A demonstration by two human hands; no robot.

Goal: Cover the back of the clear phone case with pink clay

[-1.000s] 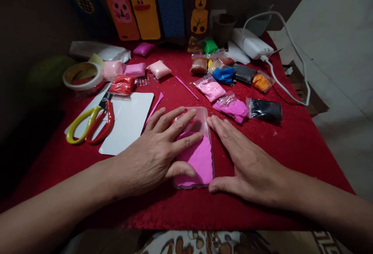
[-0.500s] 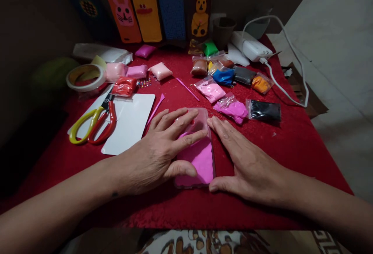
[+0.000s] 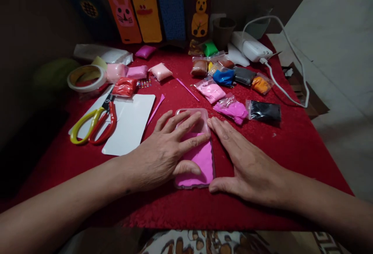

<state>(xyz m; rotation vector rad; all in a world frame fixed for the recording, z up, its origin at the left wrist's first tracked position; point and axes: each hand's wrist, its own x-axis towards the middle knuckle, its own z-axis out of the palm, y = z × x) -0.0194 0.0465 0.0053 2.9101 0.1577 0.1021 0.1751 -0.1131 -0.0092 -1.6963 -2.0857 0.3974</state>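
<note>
A clear phone case (image 3: 204, 115) lies flat on the red cloth before me, its lower part covered by a sheet of bright pink clay (image 3: 201, 160). My left hand (image 3: 175, 149) rests across the case and the clay with its fingers spread, hiding their left side. Along the right edge of the case lies my right hand (image 3: 239, 157), fingers stretched out and thumb at the lower right corner. It holds nothing. Beyond the fingertips is an opened bag of pink clay (image 3: 231, 109).
Yellow-and-red scissors (image 3: 100, 118) lie on a white board (image 3: 128, 129) at left, near a tape roll (image 3: 86, 77). Several clay packets, including a black one (image 3: 265, 111), lie beyond. Decorated cases, one yellow (image 3: 145, 9), stand behind. A white cable (image 3: 287, 87) loops at right.
My left hand has slid slightly right and toward me over the case, showing more of its top edge. The right hand stays where it was.
</note>
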